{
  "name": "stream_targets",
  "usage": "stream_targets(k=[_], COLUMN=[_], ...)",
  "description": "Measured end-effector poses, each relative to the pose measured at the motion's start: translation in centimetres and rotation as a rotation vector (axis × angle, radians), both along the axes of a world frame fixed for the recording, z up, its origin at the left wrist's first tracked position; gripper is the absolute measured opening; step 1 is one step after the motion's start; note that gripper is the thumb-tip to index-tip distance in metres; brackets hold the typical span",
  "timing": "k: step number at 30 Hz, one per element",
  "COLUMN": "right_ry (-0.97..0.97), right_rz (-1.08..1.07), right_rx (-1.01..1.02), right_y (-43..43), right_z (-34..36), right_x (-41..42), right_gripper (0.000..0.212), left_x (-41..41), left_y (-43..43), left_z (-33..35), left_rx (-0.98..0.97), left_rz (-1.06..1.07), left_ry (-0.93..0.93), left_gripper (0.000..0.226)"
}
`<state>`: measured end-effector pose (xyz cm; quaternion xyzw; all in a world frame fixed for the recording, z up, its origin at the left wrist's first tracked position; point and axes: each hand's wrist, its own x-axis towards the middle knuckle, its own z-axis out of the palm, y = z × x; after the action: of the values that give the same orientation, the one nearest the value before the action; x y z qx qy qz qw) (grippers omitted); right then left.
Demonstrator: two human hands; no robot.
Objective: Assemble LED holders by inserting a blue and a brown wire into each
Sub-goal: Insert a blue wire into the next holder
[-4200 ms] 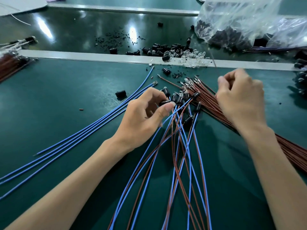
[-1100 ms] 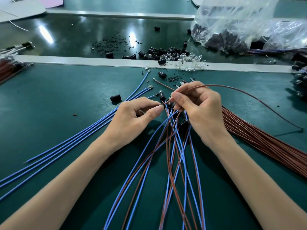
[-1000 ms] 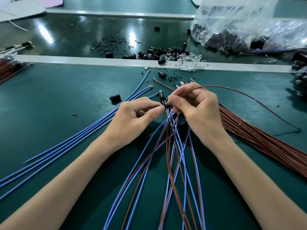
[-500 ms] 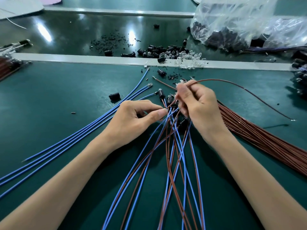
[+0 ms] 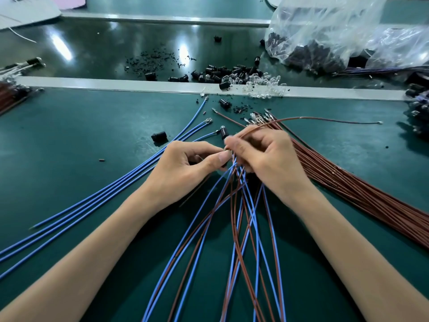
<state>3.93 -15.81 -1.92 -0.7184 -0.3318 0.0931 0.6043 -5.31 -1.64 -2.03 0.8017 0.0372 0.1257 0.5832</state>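
Near the middle of the frame the left hand (image 5: 185,166) was curled, thumb and forefinger pinched on a small part I took to be an LED holder. The fingertips hid nearly all of it. The right hand (image 5: 262,159) met it fingertip to fingertip, pinching one brown wire (image 5: 301,117) close to its near end. The rest of that wire arched up and away to the right of the frame, its crimped far tip just above the tabletop (image 5: 69,135).

The step in hand looked like seating that brown wire in the holder. To do it well, the grip should sit close behind the metal terminal so the thin, springy lead cannot buckle. The terminal should be lined up with its own cavity and pushed straight in, with the holder held steady.

The wires were slim, smooth and flexible. Loose blue wires (image 5: 116,189) fanned to the left, and a thick brown bundle (image 5: 348,187) ran to the lower right. Finished blue-and-brown pairs (image 5: 236,228) crossed toward the bottom edge. Small, matte black cylindrical holders (image 5: 216,74) lay heaped at the upper centre beside glassy clear LEDs (image 5: 262,86), and one stray holder (image 5: 159,136) sat left of the hands. A crinkled clear plastic bag (image 5: 336,31) filled the upper right.
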Motion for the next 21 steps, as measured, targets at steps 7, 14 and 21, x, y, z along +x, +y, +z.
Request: stream_targets(k=[7, 14, 21], right_ry=[0.449, 0.207, 0.162], right_rz=[0.053, 0.113, 0.002], right_rx=[0.389, 0.134, 0.164], right_y=[0.08, 0.27, 0.07], right_z=[0.64, 0.28, 0.39], right_x=[0.15, -0.45, 0.07], right_gripper=[0.028, 0.018, 0.027], left_x=[0.07, 0.00, 0.01], left_y=[0.03, -0.01, -0.11], left_z=[-0.10, 0.11, 0.11], left_rx=[-0.012, -0.006, -0.002], left_rz=[0.024, 0.030, 0.035], left_ry=[0.004, 0.005, 0.016], left_gripper=[0.017, 0.018, 0.018])
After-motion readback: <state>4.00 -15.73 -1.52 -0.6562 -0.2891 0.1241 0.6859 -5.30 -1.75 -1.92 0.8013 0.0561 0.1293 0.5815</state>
